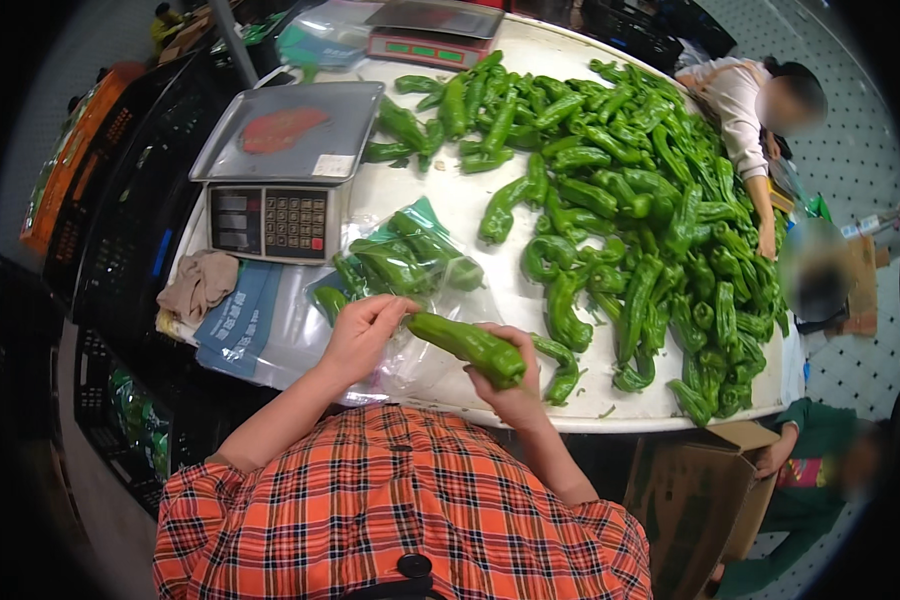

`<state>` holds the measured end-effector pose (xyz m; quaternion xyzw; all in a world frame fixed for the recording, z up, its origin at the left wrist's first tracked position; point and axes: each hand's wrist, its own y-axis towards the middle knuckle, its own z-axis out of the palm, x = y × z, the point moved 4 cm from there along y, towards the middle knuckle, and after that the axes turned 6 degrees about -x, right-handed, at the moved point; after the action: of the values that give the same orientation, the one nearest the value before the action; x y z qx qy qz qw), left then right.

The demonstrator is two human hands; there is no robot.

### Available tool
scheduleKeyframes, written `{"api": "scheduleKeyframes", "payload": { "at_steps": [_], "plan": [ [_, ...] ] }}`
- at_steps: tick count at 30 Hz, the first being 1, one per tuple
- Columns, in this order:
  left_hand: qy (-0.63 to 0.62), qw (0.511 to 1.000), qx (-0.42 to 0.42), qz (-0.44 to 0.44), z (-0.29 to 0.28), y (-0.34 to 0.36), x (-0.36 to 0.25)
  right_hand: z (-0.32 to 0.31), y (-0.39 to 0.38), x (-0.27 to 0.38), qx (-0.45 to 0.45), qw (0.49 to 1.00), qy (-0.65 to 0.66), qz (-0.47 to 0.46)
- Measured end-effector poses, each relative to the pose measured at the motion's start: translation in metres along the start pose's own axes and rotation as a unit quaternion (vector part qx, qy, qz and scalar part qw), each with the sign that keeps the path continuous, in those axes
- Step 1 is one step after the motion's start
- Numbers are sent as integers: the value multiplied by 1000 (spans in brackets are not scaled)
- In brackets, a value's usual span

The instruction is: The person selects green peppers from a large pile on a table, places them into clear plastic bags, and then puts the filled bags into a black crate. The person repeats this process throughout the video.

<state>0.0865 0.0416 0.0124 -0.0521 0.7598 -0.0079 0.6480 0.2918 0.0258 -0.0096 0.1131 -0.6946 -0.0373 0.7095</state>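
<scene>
A long green pepper (462, 342) is held in my right hand (510, 395), its fingers wrapped round the wider end. My left hand (365, 338) pinches at the mouth of a clear plastic bag (410, 300), beside the pepper's narrow tip. Several green peppers (385, 262) lie inside that bag just beyond my hands. A large heap of green peppers (650, 220) covers the right side of the white table (430, 190).
A digital scale (268, 222), a brown cloth (198, 285) and blue printed bags (235, 330) lie leftward; another scale (430, 45) stands behind. Black crates (125, 180) line the left. A co-worker (740, 120) reaches into the heap; another person (810, 480) is by a cardboard box (680, 490).
</scene>
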Motion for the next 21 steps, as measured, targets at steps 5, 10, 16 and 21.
{"api": "scheduleKeyframes", "payload": {
  "at_steps": [5, 10, 16, 21],
  "plan": [
    [-2, 998, -65, -23, -13, -1, 3, 10, -2, 6, -13, 995, -8, -102],
    [2, 993, -116, 10, -20, 3, 23, -55, 5, -17, -119, 962, 158, 188],
    [22, 996, -65, 65, -14, 6, 27, -89, 87, -14, -147, 981, -64, 109],
    [49, 995, -58, 68, -5, 12, 15, -141, 110, 30, -199, 974, 110, 5]
  ]
}}
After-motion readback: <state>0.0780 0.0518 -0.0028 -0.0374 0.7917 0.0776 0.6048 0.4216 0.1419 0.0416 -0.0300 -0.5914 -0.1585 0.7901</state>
